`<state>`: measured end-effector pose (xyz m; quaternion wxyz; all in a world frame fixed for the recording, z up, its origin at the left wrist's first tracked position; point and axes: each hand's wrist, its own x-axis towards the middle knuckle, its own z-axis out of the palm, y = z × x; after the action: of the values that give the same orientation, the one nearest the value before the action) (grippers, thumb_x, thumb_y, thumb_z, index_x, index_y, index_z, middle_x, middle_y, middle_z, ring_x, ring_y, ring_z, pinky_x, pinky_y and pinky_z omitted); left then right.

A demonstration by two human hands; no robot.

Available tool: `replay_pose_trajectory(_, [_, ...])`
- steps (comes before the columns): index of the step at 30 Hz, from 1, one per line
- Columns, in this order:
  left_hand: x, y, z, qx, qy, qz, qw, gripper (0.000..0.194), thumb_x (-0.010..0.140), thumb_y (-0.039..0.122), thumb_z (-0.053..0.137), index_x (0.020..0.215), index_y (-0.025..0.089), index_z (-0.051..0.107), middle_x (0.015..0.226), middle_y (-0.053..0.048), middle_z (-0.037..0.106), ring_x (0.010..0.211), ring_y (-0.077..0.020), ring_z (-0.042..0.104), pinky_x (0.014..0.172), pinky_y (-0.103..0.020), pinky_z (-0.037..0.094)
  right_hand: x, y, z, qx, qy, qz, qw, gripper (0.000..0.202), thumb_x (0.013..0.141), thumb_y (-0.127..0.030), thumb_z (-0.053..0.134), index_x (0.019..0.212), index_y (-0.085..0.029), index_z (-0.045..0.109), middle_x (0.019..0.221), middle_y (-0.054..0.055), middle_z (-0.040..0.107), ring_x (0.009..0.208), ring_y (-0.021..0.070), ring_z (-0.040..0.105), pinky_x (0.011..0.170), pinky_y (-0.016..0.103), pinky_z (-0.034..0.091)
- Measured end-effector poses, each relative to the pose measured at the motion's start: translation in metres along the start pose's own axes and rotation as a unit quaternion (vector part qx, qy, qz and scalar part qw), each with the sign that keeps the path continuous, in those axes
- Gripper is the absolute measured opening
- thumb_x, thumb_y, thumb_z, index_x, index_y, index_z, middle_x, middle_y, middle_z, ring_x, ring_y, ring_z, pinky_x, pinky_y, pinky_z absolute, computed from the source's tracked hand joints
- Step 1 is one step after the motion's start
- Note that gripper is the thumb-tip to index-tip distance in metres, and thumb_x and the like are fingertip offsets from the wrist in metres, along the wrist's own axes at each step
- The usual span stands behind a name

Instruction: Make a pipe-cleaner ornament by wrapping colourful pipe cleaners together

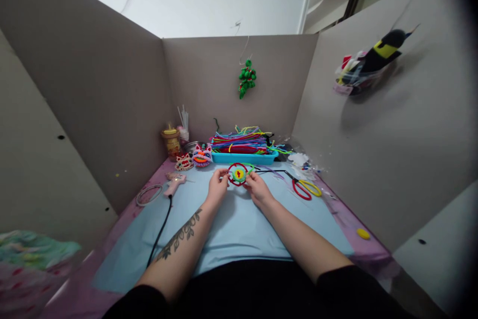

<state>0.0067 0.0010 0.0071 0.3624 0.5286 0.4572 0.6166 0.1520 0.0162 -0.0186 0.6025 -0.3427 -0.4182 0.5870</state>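
A small round pipe-cleaner piece (239,174), with a red ring around a green and yellow centre, is held over the light blue mat (239,229). My left hand (217,185) pinches its left edge and my right hand (257,187) pinches its right edge. Both forearms reach in from the bottom of the view.
A turquoise tray (244,157) piled with coloured pipe cleaners stands behind the piece. Red and yellow scissors (305,188) lie to the right. A pink glue gun (175,182) with a black cord, a wire ring (148,194) and two small craft faces (194,158) are on the left. Grey partition walls surround the desk.
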Motion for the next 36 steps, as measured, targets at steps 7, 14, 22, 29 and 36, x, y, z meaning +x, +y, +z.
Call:
replay_pose_trajectory(7, [-0.008, 0.002, 0.002, 0.02, -0.019, 0.023, 0.999, 0.03, 0.071, 0.028, 0.064, 0.096, 0.017, 0.05, 0.083, -0.002, 0.06, 0.052, -0.0076, 0.053, 0.049, -0.02, 0.043, -0.002, 0.0, 0.001, -0.048, -0.006, -0.035, 0.998, 0.037, 0.06, -0.048, 0.071, 0.066, -0.02, 0.047, 0.067, -0.003, 0.054, 0.062, 0.0119, 0.046, 0.059, 0.024, 0.038])
replay_pose_trajectory(14, [-0.013, 0.009, 0.009, -0.054, -0.09, -0.051, 0.993, 0.063, 0.058, 0.027, 0.075, 0.111, 0.016, 0.042, 0.071, 0.001, 0.06, 0.053, -0.0114, 0.057, 0.044, -0.02, 0.044, -0.004, 0.002, 0.0, -0.187, -0.016, -0.141, 0.972, 0.033, 0.068, -0.05, 0.064, 0.062, -0.021, 0.049, 0.06, -0.002, 0.049, 0.063, 0.0144, 0.046, 0.058, 0.026, 0.036])
replay_pose_trajectory(22, [-0.015, 0.014, 0.008, -0.052, -0.091, -0.088, 0.991, 0.067, 0.054, 0.027, 0.078, 0.109, 0.015, 0.042, 0.063, 0.005, 0.058, 0.044, -0.0075, 0.05, 0.04, -0.017, 0.036, -0.007, -0.004, 0.001, -0.24, -0.012, -0.174, 0.955, 0.03, 0.071, -0.047, 0.061, 0.061, -0.02, 0.052, 0.068, 0.0, 0.053, 0.072, 0.0165, 0.049, 0.065, 0.027, 0.039])
replay_pose_trajectory(29, [-0.009, 0.011, 0.003, -0.061, -0.058, -0.127, 0.988, 0.063, 0.056, 0.033, 0.078, 0.106, 0.015, 0.045, 0.053, 0.007, 0.053, 0.037, -0.0053, 0.043, 0.038, -0.016, 0.028, -0.002, -0.004, -0.002, -0.166, 0.046, -0.13, 0.976, 0.026, 0.066, -0.036, 0.063, 0.085, -0.021, 0.054, 0.08, 0.0, 0.056, 0.071, 0.0149, 0.051, 0.063, 0.027, 0.041])
replay_pose_trajectory(36, [-0.008, 0.016, -0.003, -0.141, -0.142, -0.19, 0.961, 0.057, 0.055, 0.035, 0.08, 0.1, 0.017, 0.05, 0.055, 0.008, 0.049, 0.036, -0.002, 0.036, 0.036, -0.016, 0.022, 0.007, -0.003, -0.01, -0.123, 0.092, -0.109, 0.982, 0.04, 0.062, -0.033, 0.065, 0.097, -0.022, 0.049, 0.068, -0.004, 0.051, 0.061, 0.0136, 0.049, 0.055, 0.025, 0.037])
